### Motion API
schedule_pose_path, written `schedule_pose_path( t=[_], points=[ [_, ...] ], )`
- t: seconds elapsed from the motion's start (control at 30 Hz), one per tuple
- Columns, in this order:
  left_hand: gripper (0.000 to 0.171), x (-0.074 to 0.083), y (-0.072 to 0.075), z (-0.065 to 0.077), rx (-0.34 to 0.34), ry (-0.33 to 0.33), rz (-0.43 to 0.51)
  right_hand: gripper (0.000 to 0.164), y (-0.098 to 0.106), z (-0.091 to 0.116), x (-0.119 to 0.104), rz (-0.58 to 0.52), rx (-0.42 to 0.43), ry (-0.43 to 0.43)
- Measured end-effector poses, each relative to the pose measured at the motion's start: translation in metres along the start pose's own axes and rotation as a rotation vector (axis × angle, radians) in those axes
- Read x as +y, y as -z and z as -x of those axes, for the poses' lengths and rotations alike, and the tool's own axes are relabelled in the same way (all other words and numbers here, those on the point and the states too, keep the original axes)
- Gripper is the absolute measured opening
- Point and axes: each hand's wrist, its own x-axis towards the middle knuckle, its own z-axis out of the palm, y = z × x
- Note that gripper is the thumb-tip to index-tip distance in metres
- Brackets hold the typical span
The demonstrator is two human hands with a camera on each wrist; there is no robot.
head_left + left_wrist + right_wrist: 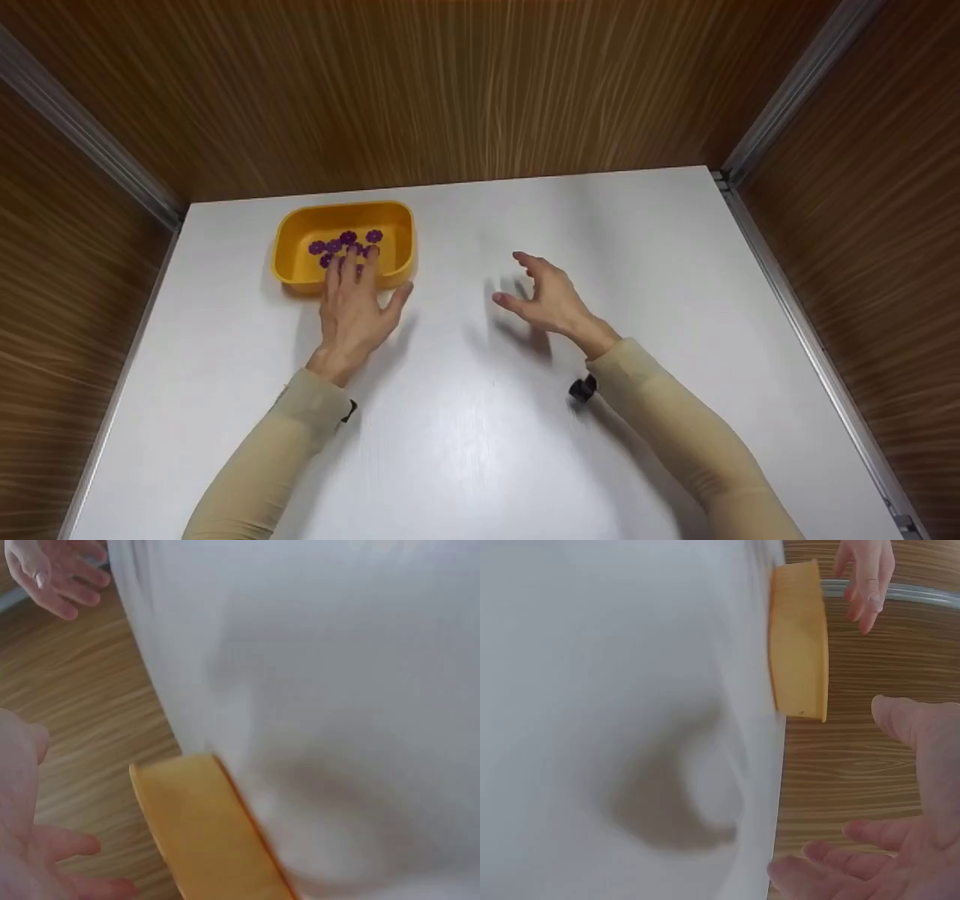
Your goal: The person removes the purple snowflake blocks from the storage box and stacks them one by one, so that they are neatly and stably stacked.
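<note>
A yellow rectangular tub [292,225] stands at the back left of the white table, with several small purple flower-shaped pieces [348,238] on its floor. Over the tub's near rim reaches my left hand [352,307], its fingers spread and extended above the pieces; whether a fingertip touches one cannot be told. To the right, my right hand [553,300] hovers above the table with thumb and fingers apart, holding nothing. The right wrist view shows the tub's outer wall [799,645] beyond that hand. In the left wrist view the tub's side [202,825] hides the pieces.
Wood-grain panels [450,90] rise behind the table and at both sides, joined by metal corner rails [802,82]. White tabletop [457,420] extends between and in front of the arms. A black band piece [583,388] sits under the right cuff.
</note>
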Motion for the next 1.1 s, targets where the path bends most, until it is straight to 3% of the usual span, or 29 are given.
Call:
schedule_pose_path(
  t=[0.17, 0.3, 0.7, 1.1],
  points=[
    [0.08, -0.012, 0.013, -0.007, 0.083, 0.014, 0.065, 0.08, -0.007, -0.015, -0.013, -0.156, -0.036, -0.03],
    [0.074, -0.022, 0.023, -0.012, 0.114, 0.057, 0.123, 0.076, -0.013, -0.026, -0.021, -0.203, -0.062, -0.049],
    [0.067, -0.054, 0.05, -0.023, 0.129, 0.182, 0.156, 0.07, -0.024, -0.052, -0.041, -0.329, -0.12, -0.097],
    [0.061, -0.091, 0.073, -0.04, 0.133, 0.303, 0.112, 0.067, -0.041, -0.081, -0.063, -0.487, -0.19, -0.208]
  ],
)
